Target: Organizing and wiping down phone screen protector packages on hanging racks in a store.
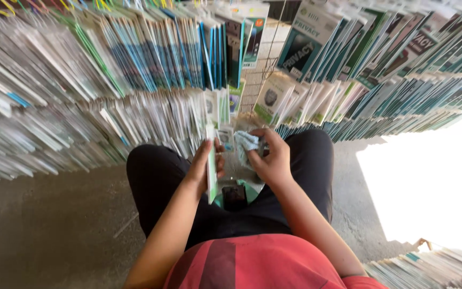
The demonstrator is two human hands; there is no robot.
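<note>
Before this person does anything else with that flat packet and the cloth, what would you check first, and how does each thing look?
1. Left hand has a firm grip on the flat packet, held on edge: ok.
2. Right hand holds the pale cloth bunched in its fingers: ok.
3. Dark phone lies flat between the knees, apart from both hands: ok.
4. Whether the packet is open or sealed: cannot tell, only its edge shows.
5. Hanging packets just beyond the hands, close enough to be knocked: not ok.
6. Light: the right side is washed out by glare: not ok.
</note>
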